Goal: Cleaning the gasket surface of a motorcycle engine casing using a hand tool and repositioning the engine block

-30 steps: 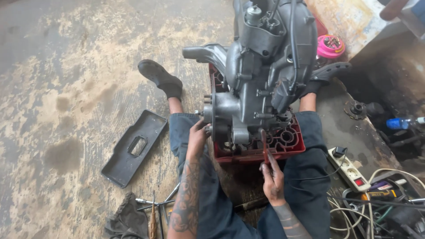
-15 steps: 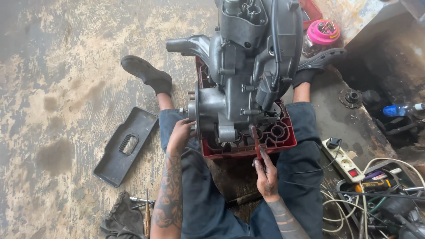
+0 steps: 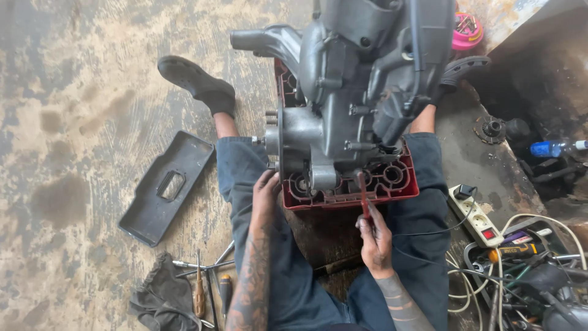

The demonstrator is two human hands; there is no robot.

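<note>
A: What was the floor like?

B: Stained, worn concrete (image 3: 79,110), with the person seated on it, legs spread. Between the legs stood a red plastic crate (image 3: 398,184), and a grey engine block (image 3: 361,92) rested on it, its top cut off by the frame's edge.

A: And the hands?

B: The left hand (image 3: 266,191) lay with curled fingers against the crate's corner, at the engine's eight o'clock; I couldn't tell whether it gripped anything. The right hand (image 3: 375,239) was closed around a red-handled screwdriver (image 3: 364,195), its tip up at the engine's base.

A: Anything around?

B: A pink round container (image 3: 468,32) at one o'clock, a dark flat tray (image 3: 164,187) at nine, loose tools (image 3: 205,285) and a glove (image 3: 162,300) at seven, a white power strip (image 3: 474,214) and tangled cables (image 3: 527,270) at four. A blue bottle (image 3: 548,148) lay in shadow at three.
</note>
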